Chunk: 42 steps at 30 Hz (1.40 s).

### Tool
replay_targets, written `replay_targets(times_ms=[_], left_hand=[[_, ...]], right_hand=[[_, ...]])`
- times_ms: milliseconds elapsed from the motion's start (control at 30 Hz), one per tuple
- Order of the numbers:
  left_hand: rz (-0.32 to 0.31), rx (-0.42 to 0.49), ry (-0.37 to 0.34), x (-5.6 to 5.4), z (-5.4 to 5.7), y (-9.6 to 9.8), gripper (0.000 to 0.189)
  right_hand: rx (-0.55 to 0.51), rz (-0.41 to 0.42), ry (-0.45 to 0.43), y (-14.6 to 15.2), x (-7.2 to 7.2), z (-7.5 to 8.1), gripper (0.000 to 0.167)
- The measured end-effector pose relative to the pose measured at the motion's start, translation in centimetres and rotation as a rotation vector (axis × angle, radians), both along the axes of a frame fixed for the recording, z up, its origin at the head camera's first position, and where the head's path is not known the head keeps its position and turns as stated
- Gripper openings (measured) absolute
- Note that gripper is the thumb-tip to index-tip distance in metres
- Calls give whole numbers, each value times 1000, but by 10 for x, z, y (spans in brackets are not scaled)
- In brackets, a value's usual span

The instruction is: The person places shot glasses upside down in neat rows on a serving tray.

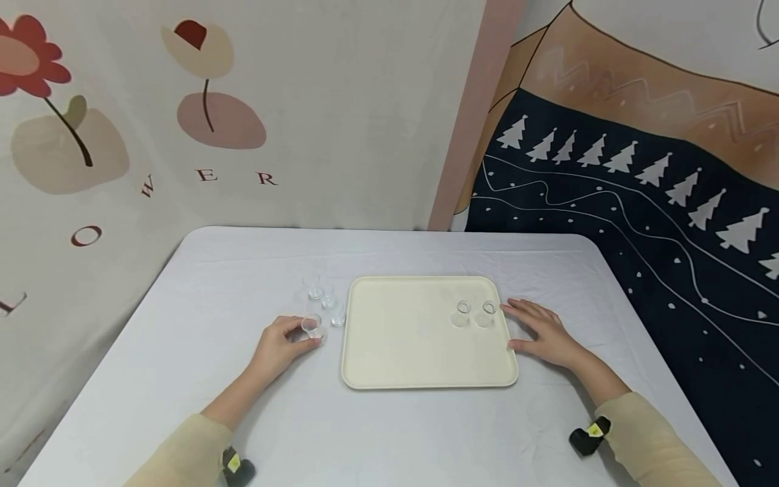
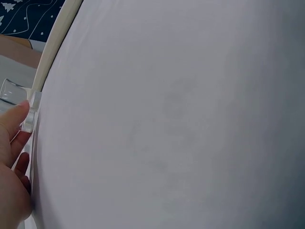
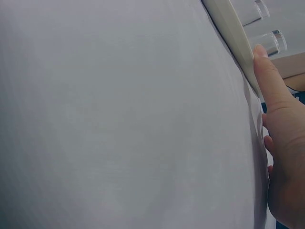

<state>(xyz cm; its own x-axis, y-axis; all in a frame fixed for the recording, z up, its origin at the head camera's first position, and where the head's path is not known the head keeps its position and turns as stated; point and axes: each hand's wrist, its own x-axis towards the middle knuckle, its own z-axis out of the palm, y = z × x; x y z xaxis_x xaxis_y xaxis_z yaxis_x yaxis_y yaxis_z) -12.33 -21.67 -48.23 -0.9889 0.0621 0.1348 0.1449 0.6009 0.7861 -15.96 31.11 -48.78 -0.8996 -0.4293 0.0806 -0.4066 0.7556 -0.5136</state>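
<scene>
My left hand (image 1: 281,346) grips a small clear shot glass (image 1: 312,323), thumb on one side and fingers on the other, just left of the cream tray (image 1: 420,379). In the left wrist view, this shot glass (image 2: 29,112) has its thick base toward the table. Three more shot glasses (image 1: 327,297) stand close together beyond it, beside the tray's left edge. Two shot glasses (image 1: 485,318) stand on the tray's right part, thick bases up. My right hand (image 1: 548,338) rests at the tray's right edge with fingers spread, its fingertips near the closer glass.
A white cloth (image 1: 389,439) covers the table. Behind it stands a pale wall (image 1: 341,135) with painted flowers and letters. A dark panel with white trees (image 1: 584,203) is at the right. Both wrists carry black cameras (image 1: 587,439).
</scene>
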Motion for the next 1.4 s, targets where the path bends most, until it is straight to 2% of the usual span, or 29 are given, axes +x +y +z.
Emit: replay_targets(times_ms=[233,600,1033,1400], left_hand=[[11,23,-54,2,4,-2,40],[27,14,-62,4,18,0,31],[-51,11,102,7,34,10,33],[-77,36,221,4,38,19,33]], right_hand=[[14,2,-19,0,0,2,76],[4,3,-2,0,1,1,74],[9,-3,-5,0,1,1,75],[16,-2,-20,0,1,2,76]])
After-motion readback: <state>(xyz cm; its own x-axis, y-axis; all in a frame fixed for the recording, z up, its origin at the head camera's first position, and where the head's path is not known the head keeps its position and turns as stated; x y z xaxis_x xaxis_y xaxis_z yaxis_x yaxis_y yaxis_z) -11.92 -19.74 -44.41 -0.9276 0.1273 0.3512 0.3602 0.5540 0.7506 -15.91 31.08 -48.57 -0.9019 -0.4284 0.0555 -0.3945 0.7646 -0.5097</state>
